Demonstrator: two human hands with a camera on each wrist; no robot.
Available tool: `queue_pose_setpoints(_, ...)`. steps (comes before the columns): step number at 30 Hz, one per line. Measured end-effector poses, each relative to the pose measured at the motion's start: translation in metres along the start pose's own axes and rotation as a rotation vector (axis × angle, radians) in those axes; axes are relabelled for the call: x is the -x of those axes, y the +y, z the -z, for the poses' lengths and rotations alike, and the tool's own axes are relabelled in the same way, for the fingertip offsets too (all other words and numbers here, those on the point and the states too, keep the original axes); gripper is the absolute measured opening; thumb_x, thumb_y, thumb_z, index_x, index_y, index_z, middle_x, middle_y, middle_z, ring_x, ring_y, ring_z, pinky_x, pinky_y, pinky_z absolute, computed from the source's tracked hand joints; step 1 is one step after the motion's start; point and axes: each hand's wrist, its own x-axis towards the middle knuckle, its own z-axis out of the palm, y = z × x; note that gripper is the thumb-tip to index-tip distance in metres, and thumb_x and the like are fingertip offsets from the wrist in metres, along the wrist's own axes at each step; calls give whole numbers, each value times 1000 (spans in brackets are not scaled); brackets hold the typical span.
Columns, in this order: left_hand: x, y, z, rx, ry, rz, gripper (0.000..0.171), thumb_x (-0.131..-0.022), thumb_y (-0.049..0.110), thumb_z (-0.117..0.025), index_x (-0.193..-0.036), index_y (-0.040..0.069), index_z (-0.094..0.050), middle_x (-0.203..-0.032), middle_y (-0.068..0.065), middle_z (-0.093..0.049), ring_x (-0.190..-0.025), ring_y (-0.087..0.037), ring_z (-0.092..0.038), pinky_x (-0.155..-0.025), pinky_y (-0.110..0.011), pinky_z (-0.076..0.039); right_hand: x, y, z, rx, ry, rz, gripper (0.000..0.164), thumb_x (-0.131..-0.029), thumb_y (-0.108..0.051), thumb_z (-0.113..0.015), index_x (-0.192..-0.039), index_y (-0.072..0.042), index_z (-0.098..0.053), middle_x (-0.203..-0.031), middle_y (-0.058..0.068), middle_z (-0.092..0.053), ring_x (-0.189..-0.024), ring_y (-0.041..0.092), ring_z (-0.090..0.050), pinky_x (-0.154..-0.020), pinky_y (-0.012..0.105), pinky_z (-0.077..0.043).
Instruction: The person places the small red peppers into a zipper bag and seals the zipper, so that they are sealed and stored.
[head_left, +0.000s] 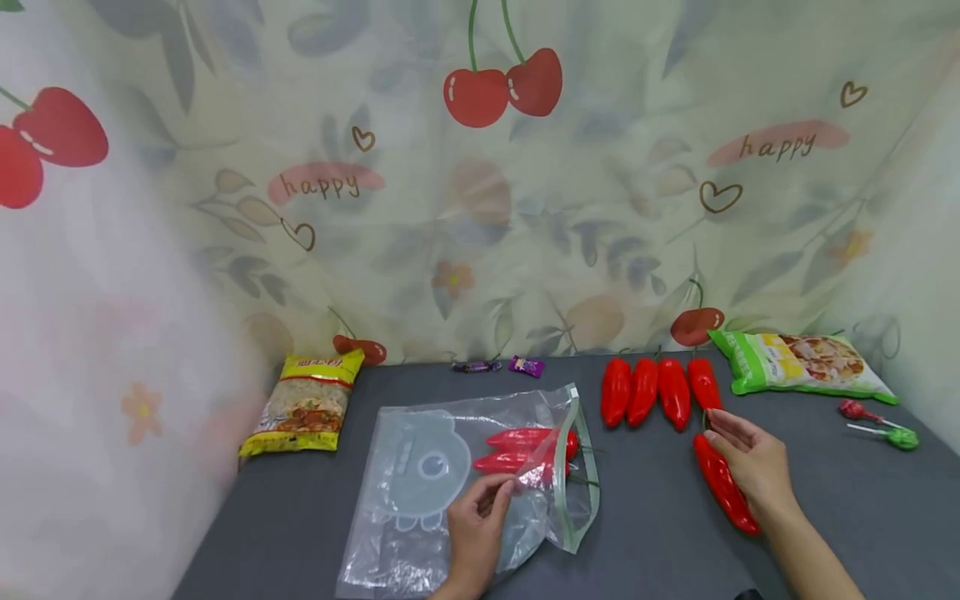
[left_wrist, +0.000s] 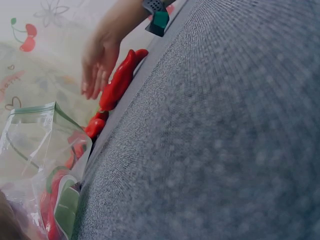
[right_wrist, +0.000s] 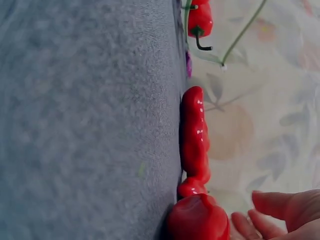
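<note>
My left hand (head_left: 477,525) pinches the upper layer of a clear zip bag (head_left: 405,542) printed with a pale cartoon figure. Its green-edged mouth gapes toward the right. Two red chili peppers (head_left: 517,462) lie inside, their stems poking toward the opening. My right hand (head_left: 753,467) hovers beside a single red pepper (head_left: 723,483) on the table, fingers loosely extended. In the right wrist view, a gap shows between the right fingers (right_wrist: 272,202) and the nearest pepper (right_wrist: 197,220). Several more red peppers (head_left: 643,393) stand in a row behind it.
A yellow food packet (head_left: 303,404) lies at the left of the grey table (head_left: 645,517). Purple wrapped candies (head_left: 527,366) sit at the back edge. On the right are a green-and-white packet (head_left: 813,365) and two lollipops (head_left: 900,437). A printed curtain (head_left: 525,275) hangs behind.
</note>
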Motion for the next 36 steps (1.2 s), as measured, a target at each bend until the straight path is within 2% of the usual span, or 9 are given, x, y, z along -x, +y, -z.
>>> queue_pose_setpoints(3, 1, -1, -1, -23, 18, 9, 4, -81, 0, -65, -84, 1, -67, -75, -13, -70, -70, -8, -67, -63, -18, -54, 0, 4, 0, 97, -43, -23, 54, -90, -27, -58, -135, -1, -42, -133, 18, -50, -81, -28, -41, -68, 0, -40)
queue_pose_setpoints(6, 1, -1, -2, -47, 25, 27, 4, -80, 1, -66, -84, 2, -67, -75, -12, -70, -69, -8, -66, -61, -17, -54, -2, 8, 0, 178, -80, -22, 54, -89, -25, -59, -134, 0, -43, -133, 24, -47, -85, -21, -48, -67, 0, -39)
queue_pose_setpoints(9, 1, 0, -2, -56, 16, 54, 4, -81, 8, -67, -85, 5, -68, -76, -9, -70, -68, -6, -65, -60, -17, -54, -3, 8, 1, 247, -105, -24, 56, -88, -27, -60, -133, 3, -43, -130, 28, -48, -99, 9, -62, -78, 12, -46)
queue_pose_setpoints(13, 1, 0, -1, -34, 0, 75, 6, -83, 14, -66, -86, 9, -68, -77, -6, -70, -69, -5, -65, -60, -18, -54, -5, 6, 0, 324, -172, -51, 65, -88, -35, -60, -133, 7, -39, -131, 33, -44, -117, 42, -48, -93, 45, -44)
queue_pose_setpoints(17, 1, -1, 0, -6, 4, 68, 7, -83, 16, -66, -86, 10, -68, -76, -6, -70, -68, -8, -67, -59, -19, -54, -6, 2, -1, 408, -235, -58, 70, -85, -38, -61, -132, 9, -39, -131, 36, -40, -117, 47, -42, -91, 54, -41)
queue_pose_setpoints(23, 1, -3, -1, 5, 12, 24, 6, -83, 10, -66, -86, 6, -68, -75, -9, -70, -67, -4, -65, -58, -18, -54, -7, 0, -2, 420, -225, -56, 66, -83, -34, -63, -129, 8, -43, -124, 37, -44, -109, 44, -42, -82, 48, -45)
queue_pose_setpoints(29, 2, -6, -1, 10, 10, -17, 6, -83, 9, -65, -87, 6, -68, -74, -9, -69, -66, -7, -66, -58, -17, -53, -9, -2, -1, 212, -224, -154, 72, -86, -38, -59, -136, 7, -33, -122, 33, -44, -101, 30, -45, -69, 28, -47)
queue_pose_setpoints(32, 3, -7, -2, -6, 8, -27, 6, -83, 9, -66, -87, 6, -68, -74, -9, -69, -67, -9, -67, -59, -17, -54, -9, -3, -2, -103, -248, -210, 72, -89, -35, -57, -140, 6, -27, -117, 8, -54, -100, 10, -53, -75, 20, -51)
queue_pose_setpoints(36, 3, -5, -3, -53, 20, -19, 5, -82, 9, -66, -86, 6, -68, -74, -8, -70, -68, -5, -66, -58, -15, -53, -5, -8, -11, -588, -230, -255, 36, -89, -24, -60, -119, -10, -45, -89, -21, -55, -83, -8, -56, -75, 15, -52)
